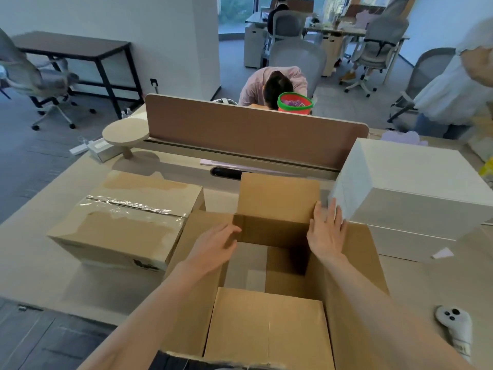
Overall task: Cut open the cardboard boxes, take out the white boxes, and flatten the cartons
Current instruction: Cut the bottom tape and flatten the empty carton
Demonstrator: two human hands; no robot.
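Reaching into an open cardboard box point(269, 311), the left hand point(213, 249) and right hand point(326, 233) hover with fingers loosely spread, gripping nothing. Its matte brown flaps stand up around them. Right of the right hand sit two stacked smooth white boxes point(416, 188); left of the left hand, a taped carton point(125, 220) on the pale desk point(34, 263).

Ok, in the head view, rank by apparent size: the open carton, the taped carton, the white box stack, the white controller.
1. open carton, though nearest the camera
2. and 3. white box stack and taped carton look alike; not ranked
4. white controller
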